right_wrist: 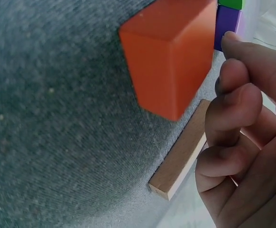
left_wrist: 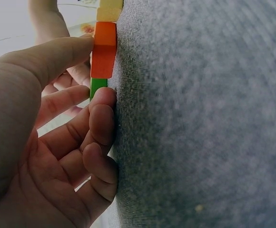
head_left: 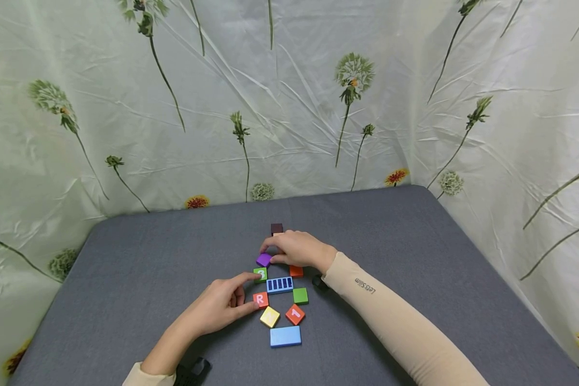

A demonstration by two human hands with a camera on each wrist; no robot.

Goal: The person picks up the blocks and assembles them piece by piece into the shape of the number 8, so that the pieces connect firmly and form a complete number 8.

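My right hand (head_left: 299, 249) pinches a purple block (head_left: 264, 260) at the upper left of a block layout; its thumb also shows on that block in the right wrist view. Just below sits a green block (head_left: 260, 275) marked with a white 3, under the index fingertip of my left hand (head_left: 217, 305). The left thumb touches a red block (head_left: 260, 300) lettered R, and the other left fingers bend beneath the palm. Beside these lies a blue block with dark stripes (head_left: 280, 285). An orange block (right_wrist: 171, 61) stands below my right hand, partly covered by the wrist in the head view.
Nearer me lie a yellow block (head_left: 270, 317), a red block marked 1 (head_left: 295, 314) and a light blue block (head_left: 286, 336). A plain green block (head_left: 301, 296) is at the right. Beyond the right hand are a dark brown block (head_left: 276, 229) and a bare wooden bar (right_wrist: 181, 152).
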